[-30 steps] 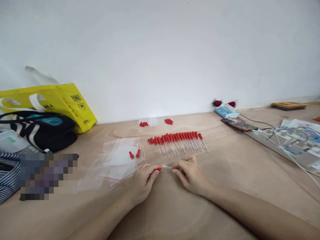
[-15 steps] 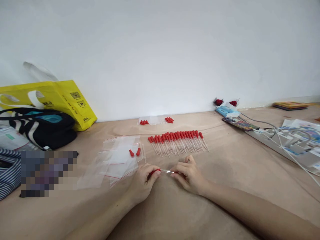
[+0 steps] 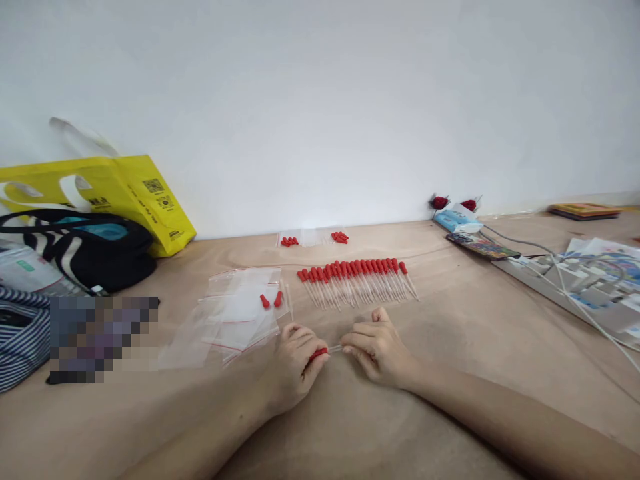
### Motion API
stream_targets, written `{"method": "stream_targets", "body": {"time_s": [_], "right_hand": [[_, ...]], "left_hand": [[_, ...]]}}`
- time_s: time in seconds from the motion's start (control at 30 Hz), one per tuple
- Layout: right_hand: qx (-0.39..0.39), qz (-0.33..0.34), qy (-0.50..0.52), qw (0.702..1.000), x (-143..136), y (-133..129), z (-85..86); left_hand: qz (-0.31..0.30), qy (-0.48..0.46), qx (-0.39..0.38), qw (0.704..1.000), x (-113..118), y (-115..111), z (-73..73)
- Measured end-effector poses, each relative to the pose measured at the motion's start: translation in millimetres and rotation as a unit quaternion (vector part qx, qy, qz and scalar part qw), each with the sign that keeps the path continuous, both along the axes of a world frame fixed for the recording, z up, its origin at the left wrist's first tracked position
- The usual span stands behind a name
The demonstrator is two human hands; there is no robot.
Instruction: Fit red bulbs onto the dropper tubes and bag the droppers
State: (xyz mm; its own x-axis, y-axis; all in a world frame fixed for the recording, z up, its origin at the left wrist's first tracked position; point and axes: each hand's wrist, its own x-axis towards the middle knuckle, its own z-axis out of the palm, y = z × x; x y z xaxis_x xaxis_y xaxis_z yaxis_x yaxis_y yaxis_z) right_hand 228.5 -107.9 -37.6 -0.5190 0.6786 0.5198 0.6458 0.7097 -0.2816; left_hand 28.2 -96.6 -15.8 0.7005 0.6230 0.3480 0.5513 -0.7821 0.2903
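Note:
My left hand [image 3: 299, 363] is closed around a red rubber bulb [image 3: 319, 353], whose end shows at the thumb. A thin clear dropper tube [image 3: 335, 349] runs from the bulb to my right hand [image 3: 376, 347], which pinches it between thumb and fingers. How far the tube sits inside the bulb is hidden. Beyond my hands lies a row of red-capped droppers [image 3: 357, 280], side by side with their tips toward me. Left of the row, two loose red bulbs [image 3: 271, 300] rest by clear zip bags [image 3: 240, 313], with a few bare tubes [image 3: 288, 300] beside them.
At the wall lie small bags of red bulbs [image 3: 340, 237]. A yellow bag [image 3: 160, 207] and a black bag [image 3: 125, 250] stand at left. On the right are a tissue pack [image 3: 457, 221], cables [image 3: 555, 267] and a board with white adapters [image 3: 600, 290].
My left hand has shifted slightly right and down, closer to my right hand, with the bulb. Less of the tube shows between the hands. The whole view has shifted a little.

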Motion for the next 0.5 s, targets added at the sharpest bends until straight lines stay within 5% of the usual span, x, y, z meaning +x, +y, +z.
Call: {"method": "stream_targets", "body": {"time_s": [0.23, 0.5], "right_hand": [[-0.025, 0.009, -0.015, 1.0, -3, 1, -2.9], [-0.053, 0.037, -0.066, 0.996, 6, 3, 12.6]], "left_hand": [[-0.004, 0.016, 0.002, 1.0, 1, -2, 4.4], [0.026, 0.022, 0.039, 0.999, -6, 7, -2.7]]}}
